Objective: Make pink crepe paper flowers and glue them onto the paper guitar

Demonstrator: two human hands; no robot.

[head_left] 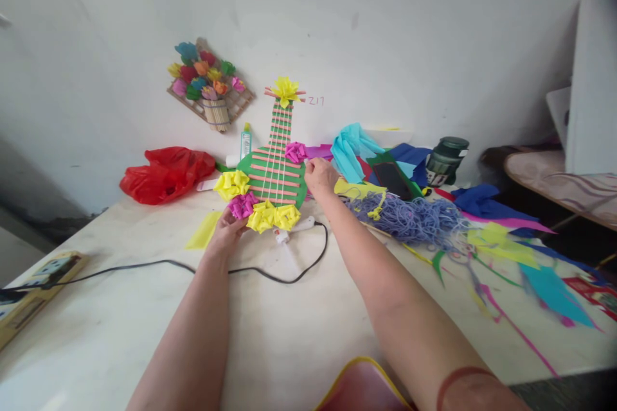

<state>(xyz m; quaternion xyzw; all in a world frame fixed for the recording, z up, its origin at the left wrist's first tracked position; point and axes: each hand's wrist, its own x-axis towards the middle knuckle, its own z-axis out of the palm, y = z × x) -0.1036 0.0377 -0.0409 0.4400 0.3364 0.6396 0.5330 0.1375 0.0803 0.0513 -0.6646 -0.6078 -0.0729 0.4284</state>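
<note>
A green craft guitar stands upright above the table, facing me. Pale pink strips cross it and white strings run down its length. My left hand grips its lower left edge, the fingers partly hidden behind a magenta paper flower. Closed in a pinch, my right hand is at the guitar's right edge; its fingertips are partly hidden. Yellow paper flowers line the bottom, another magenta flower sits at the right shoulder, and a yellow flower tops the neck.
A glue gun with a black cord lies below the guitar. Left are a red plastic bag and a power strip. Right are tangled purple yarn, a phone, a dark green jar and coloured paper scraps.
</note>
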